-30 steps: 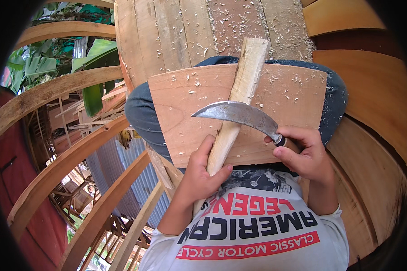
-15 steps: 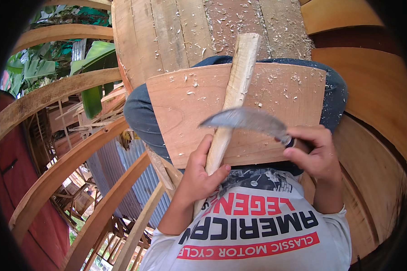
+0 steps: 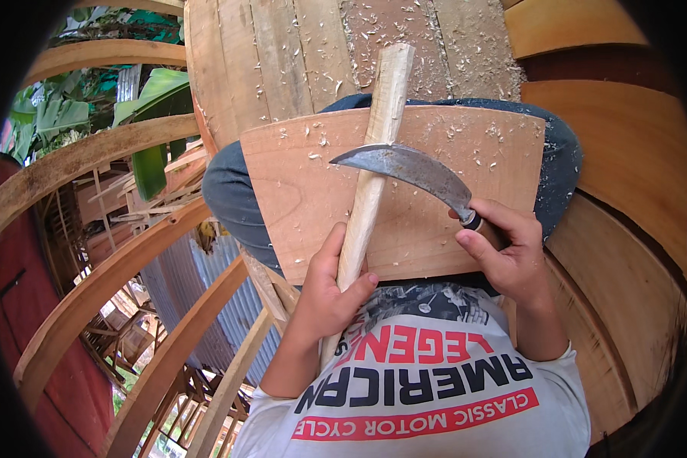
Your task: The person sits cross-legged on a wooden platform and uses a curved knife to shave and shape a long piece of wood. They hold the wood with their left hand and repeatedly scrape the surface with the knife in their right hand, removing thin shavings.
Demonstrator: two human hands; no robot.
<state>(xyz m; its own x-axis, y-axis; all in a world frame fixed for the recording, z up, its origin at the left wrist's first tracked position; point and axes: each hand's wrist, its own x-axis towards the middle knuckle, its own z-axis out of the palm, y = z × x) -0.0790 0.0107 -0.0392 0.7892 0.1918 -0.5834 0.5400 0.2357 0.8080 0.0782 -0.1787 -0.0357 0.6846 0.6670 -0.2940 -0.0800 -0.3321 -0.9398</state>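
Observation:
My left hand [image 3: 330,294] is wrapped round the lower part of a pale wooden stick [image 3: 368,200]. The stick slants up and slightly right, over a flat wooden board [image 3: 446,198] that rests across my lap. In my right hand [image 3: 514,248] is the dark handle of a curved sickle [image 3: 416,166]. Its grey blade crosses over the upper half of the stick, tip pointing left, touching or just above the wood. Small shavings are scattered on the board. The stick's lower end runs back against my shirt.
Plank flooring [image 3: 282,61] strewn with shavings extends beyond my knees. Curved wooden ribs [image 3: 122,286] stand at the left, with corrugated metal sheets [image 3: 206,290] and banana leaves [image 3: 156,99] behind them. Broad curved planks [image 3: 611,130] form a wall on the right.
The sickle has moved up along the stick, farther from my left hand. My right hand has shifted slightly left and up. The stick's far end has swung a little left.

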